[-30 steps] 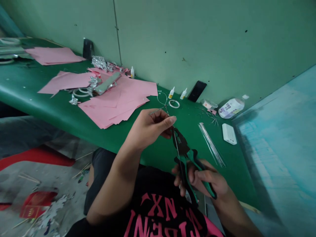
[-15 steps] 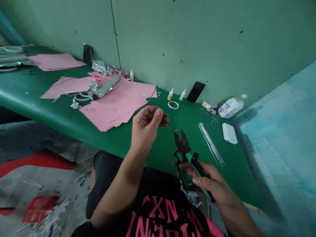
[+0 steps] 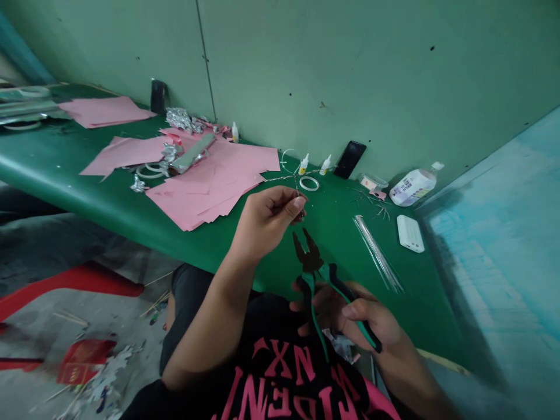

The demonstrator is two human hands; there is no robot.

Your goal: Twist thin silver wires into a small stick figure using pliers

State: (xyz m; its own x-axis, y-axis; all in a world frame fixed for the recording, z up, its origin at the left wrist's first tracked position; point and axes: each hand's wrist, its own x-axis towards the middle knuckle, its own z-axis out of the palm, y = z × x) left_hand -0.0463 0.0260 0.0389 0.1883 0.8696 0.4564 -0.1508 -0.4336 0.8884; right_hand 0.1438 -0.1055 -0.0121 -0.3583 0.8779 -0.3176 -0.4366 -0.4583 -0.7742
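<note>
My left hand (image 3: 276, 214) pinches a figure of twisted wire (image 3: 296, 182) by its lower part, between thumb and fingers. The wire has a round loop at the top and two arms spread to the sides; its lower end is partly hidden by my fingers. In my right hand (image 3: 367, 315) is a pair of pliers (image 3: 311, 259) with green and black handles. Their jaws are spread and point up, just below my left fingertips and apart from the wire.
Pink paper sheets (image 3: 205, 189) and crumpled foil (image 3: 181, 118) lie left on the green table (image 3: 271, 274). At the back are small glue bottles (image 3: 303, 164), a white ring (image 3: 310, 184) and a phone (image 3: 350, 159). Straight wires (image 3: 377, 254), a white box (image 3: 410, 233) and a bottle (image 3: 413, 186) lie right.
My left hand has turned the wire figure so its loop points up and its arms spread sideways. The pliers have moved left and up toward it, jaws wider apart.
</note>
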